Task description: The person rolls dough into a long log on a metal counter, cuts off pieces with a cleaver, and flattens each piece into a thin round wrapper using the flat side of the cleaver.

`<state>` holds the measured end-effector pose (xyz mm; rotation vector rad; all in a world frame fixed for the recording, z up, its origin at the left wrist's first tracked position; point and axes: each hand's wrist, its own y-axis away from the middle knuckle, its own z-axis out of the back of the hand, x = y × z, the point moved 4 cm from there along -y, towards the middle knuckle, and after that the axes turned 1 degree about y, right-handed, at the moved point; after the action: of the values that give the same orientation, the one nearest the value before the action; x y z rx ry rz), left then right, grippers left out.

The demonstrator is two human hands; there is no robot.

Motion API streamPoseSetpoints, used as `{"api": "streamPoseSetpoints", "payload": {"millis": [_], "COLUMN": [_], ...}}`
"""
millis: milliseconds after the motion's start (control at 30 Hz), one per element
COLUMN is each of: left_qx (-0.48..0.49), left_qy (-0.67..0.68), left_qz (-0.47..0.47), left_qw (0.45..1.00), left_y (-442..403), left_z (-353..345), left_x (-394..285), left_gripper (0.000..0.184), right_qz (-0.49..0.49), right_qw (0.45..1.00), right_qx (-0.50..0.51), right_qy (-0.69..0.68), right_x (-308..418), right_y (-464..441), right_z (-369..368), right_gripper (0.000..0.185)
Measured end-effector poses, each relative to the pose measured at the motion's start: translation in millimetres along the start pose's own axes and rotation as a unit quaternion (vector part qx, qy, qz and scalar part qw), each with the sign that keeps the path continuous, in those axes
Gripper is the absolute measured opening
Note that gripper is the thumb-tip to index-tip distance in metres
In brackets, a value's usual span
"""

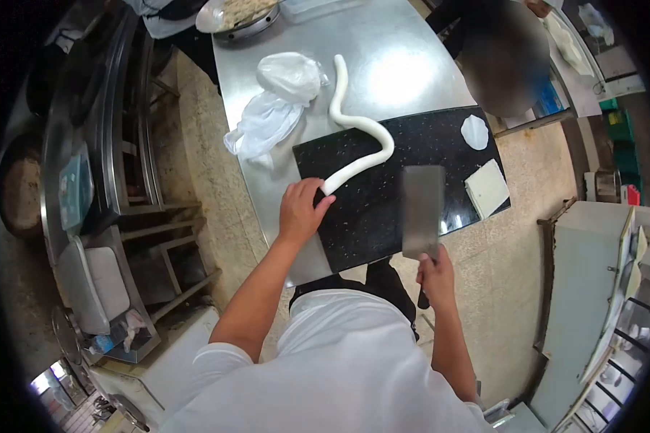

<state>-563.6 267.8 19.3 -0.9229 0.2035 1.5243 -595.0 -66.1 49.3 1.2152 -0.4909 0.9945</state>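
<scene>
A long white dough rope (372, 128) winds in an S-curve from the bare steel onto the black speckled board (361, 224). At its near end is my left hand (301, 209), thumb and fingers closed about the tip of the dough. My right hand (436, 278) grips the dark handle of a cleaver (422, 209). The wide blade is slightly blurred and hangs over the right part of the board, apart from the dough. A flat white dough round (474, 133) lies at the board's far right, with a white square stack (487, 189) nearer me at the right edge.
White plastic bags (278, 108) lie on the steel table (249, 72) left of the dough. A pan (247, 25) stands at the far end beside a clear container (318, 9). People stand at the far left and right corners. Metal shelving (123, 144) runs along the left.
</scene>
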Motion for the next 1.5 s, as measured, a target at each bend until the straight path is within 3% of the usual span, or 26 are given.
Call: {"api": "streamPoseSetpoints", "payload": {"millis": [33, 67, 100, 200, 300, 467, 533, 567, 633, 667, 733, 800, 833, 900, 933, 1000, 1100, 1133, 1200, 1300, 1333, 1400, 1433, 1467, 1500], "left_qx": [0.023, 0.043, 0.046, 0.044, 0.058, 0.122, 0.083, 0.088, 0.181, 0.181, 0.323, 0.363, 0.37, 0.289, 0.294, 0.376, 0.384, 0.385, 0.389, 0.411, 0.418, 0.404, 0.4, 0.398, 0.416], "left_qy": [-0.004, -0.01, -0.003, 0.005, -0.001, 0.048, 0.156, 0.159, -0.055, -0.061, -0.18, -0.125, -0.13, -0.182, -0.184, -0.188, -0.177, -0.166, -0.181, -0.172, -0.174, -0.056, -0.072, -0.11, -0.094], "left_qz": [0.001, -0.004, 0.0, -0.008, -0.006, 0.018, 0.109, 0.101, 0.107, 0.101, -0.024, -0.167, -0.169, -0.261, -0.267, -0.23, -0.265, -0.283, -0.287, -0.245, -0.241, -0.184, -0.197, -0.265, -0.323], "left_qw": [1.0, 0.999, 0.999, 0.999, 0.998, 0.991, 0.978, 0.978, 0.976, 0.976, 0.929, 0.908, 0.904, 0.903, 0.899, 0.878, 0.867, 0.863, 0.857, 0.861, 0.859, 0.894, 0.892, 0.871, 0.845], "left_y": [-2, -5, -6, -7, -4, -18, -17, -18, -14, -10, 4, 28, 33, 29, 19, 8, -6, -6, -10, -13, -13, -17, -23, -22, -15], "left_z": [-2, -4, -6, -6, -4, -4, 5, 11, 18, 15, -18, -53, -68, -93, -107, -134, -156, -155, -154, -155, -156, -154, -143, -137, -136], "left_x": [3, 4, 5, 6, 5, 9, 11, 10, 5, -7, -42, -73, -85, -113, -123, -132, -139, -141, -144, -142, -139, -134, -146, -150, -147], "left_gripper": [0.036, 0.034, 0.03, 0.028, 0.026, 0.024, 0.018, 0.018, 0.02, 0.02, 0.026, 0.032, 0.032, 0.054, 0.054, 0.073, 0.076, 0.076, 0.075, 0.071, 0.071, 0.072, 0.073, 0.072, 0.071], "right_qz": [-0.004, 0.14, 0.278, 0.249, 0.209, 0.2, 0.188, 0.167, 0.141, 0.144, 0.114, 0.117, 0.124, 0.138, 0.153, 0.197, 0.239, 0.167, -0.076, -0.102, -0.085, -0.081, -0.097, -0.107, -0.042], "right_qw": [1.0, 0.968, 0.875, 0.843, 0.842, 0.857, 0.863, 0.878, 0.909, 0.912, 0.958, 0.972, 0.978, 0.983, 0.983, 0.97, 0.939, 0.944, 0.95, 0.932, 0.949, 0.962, 0.984, 0.991, 0.992], "right_qx": [-0.003, -0.019, -0.037, 0.043, 0.081, 0.109, 0.112, 0.117, 0.091, 0.089, 0.041, -0.004, -0.052, -0.074, -0.098, -0.139, -0.218, -0.196, -0.109, -0.09, -0.08, -0.059, 0.005, 0.068, 0.115], "right_qy": [0.008, 0.208, 0.394, 0.474, 0.491, 0.463, 0.456, 0.433, 0.38, 0.373, 0.26, 0.204, 0.157, 0.093, 0.037, -0.035, -0.114, -0.207, -0.281, -0.335, -0.294, -0.252, -0.149, -0.046, 0.007], "right_x": [8, 32, 57, 97, 85, 59, 46, 38, 5, -11, -37, -52, -51, -45, -41, -29, -13, -32, -48, -54, -56, -62, -61, -62, -71], "right_y": [9, 15, 21, 28, 9, 20, 27, 35, 46, 56, 68, 87, 94, 98, 98, 74, -11, -52, -98, -93, -81, -50, -32, -17, -10], "right_z": [-13, -27, -46, -89, -112, -85, -61, -47, -19, -4, 29, 59, 76, 106, 118, 134, 135, 124, 107, 96, 93, 78, 66, 53, 31], "right_gripper": [0.008, 0.009, 0.009, 0.013, 0.017, 0.019, 0.019, 0.019, 0.018, 0.018, 0.017, 0.017, 0.019, 0.02, 0.021, 0.028, 0.03, 0.028, 0.024, 0.022, 0.023, 0.023, 0.027, 0.031, 0.037]}}
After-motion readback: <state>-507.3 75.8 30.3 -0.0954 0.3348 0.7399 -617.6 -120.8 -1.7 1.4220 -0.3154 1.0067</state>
